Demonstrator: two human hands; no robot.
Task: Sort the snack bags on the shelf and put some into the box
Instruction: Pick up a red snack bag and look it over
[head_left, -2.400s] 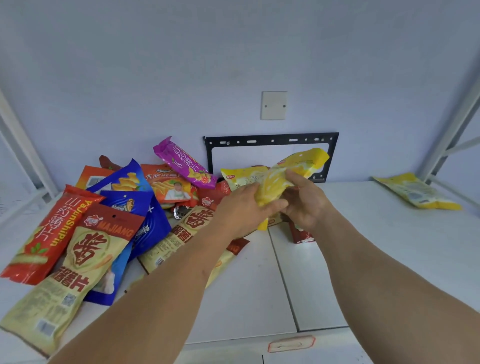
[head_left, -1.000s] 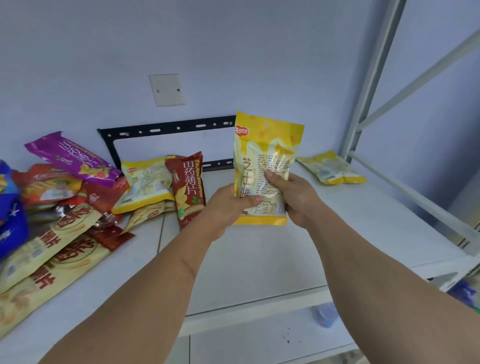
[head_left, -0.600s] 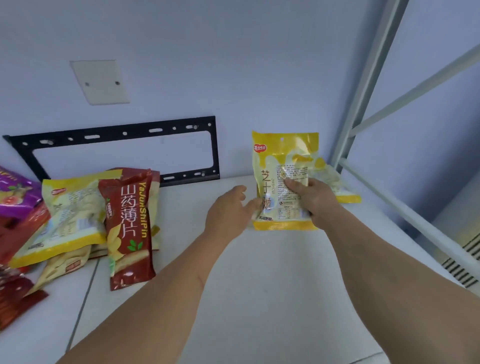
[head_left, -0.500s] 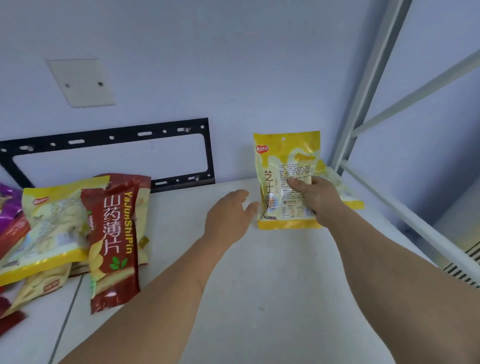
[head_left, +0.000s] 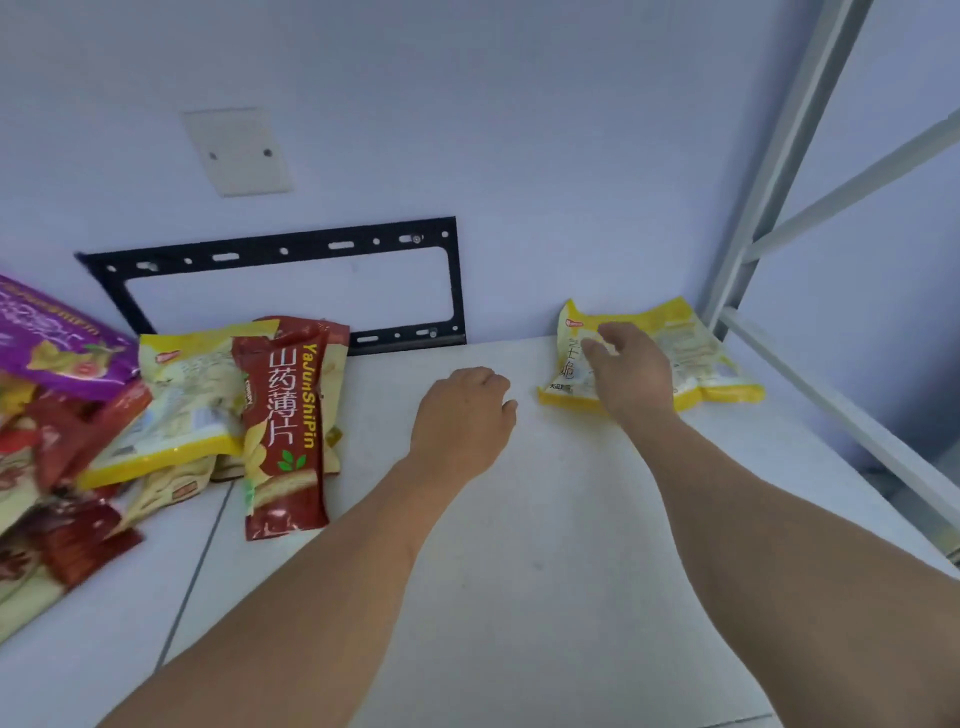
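Note:
A yellow snack bag (head_left: 569, 364) lies flat at the back right of the white shelf (head_left: 545, 545), overlapping a second yellow bag (head_left: 719, 364) beside the corner post. My right hand (head_left: 628, 371) is over the first bag with its fingers spread and relaxed; it does not grip the bag. My left hand (head_left: 462, 415) hovers over the bare shelf to the left of that bag, its fingers loosely curled and holding nothing. No box is in view.
A pile of snack bags fills the left: a dark red bag (head_left: 285, 426), a yellow bag (head_left: 182, 405), a purple bag (head_left: 52, 338). A black wall bracket (head_left: 457, 280) sits behind. The shelf's grey post (head_left: 769, 171) and rails bound the right side.
My right hand carried the yellow bag to the back right corner, laid it flat on the other yellow bag and loosened its grip. My left hand let go earlier and stays empty.

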